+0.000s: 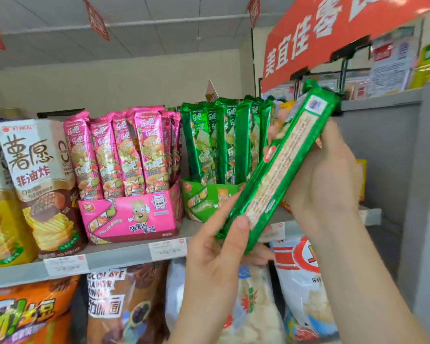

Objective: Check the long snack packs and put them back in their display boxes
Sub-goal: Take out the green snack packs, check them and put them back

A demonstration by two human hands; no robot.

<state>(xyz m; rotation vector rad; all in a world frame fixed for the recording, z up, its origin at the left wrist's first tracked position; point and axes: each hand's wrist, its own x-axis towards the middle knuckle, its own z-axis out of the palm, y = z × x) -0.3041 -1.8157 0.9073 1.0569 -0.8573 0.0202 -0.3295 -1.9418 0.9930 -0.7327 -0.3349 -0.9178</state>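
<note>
One long green pack (pixel 278 165) is held up in front of the shelf (pixel 114 256), slanting from lower left to upper right, just right of the green box (pixel 204 202) and outside it. It is a slim foil sleeve with crimped ends. The side facing the camera carries a long pale panel of small print, too blurred to read, with a red oval logo beside it and a small pale label near the top end.

The left hand (pixel 216 247) grips the lower end, thumb pressed flat on the front and fingers curled behind. The right hand (pixel 325 175) holds the upper half from behind, and its fingertips (pixel 274 131) wrap round to show at the pack's far edge.

More green packs (pixel 224 140) stand upright in the green box, and pink packs (pixel 124 150) stand upright in a pink box (pixel 134 214) next to it on the left. Both colours bear the brand 乐吧, and the pink box shows the same red oval logo and a cartoon potato.

Further left stands a chip bag (pixel 35 175) marked 薯愿 and 非油炸. A red banner (pixel 333 28) overhead reads 美宜佳零 before it runs out of view. White price tags (pixel 66 265) sit on the shelf edge, their print unreadable. Below, a brown bag (pixel 124 306) shows part of the word CHOCOLATE.
</note>
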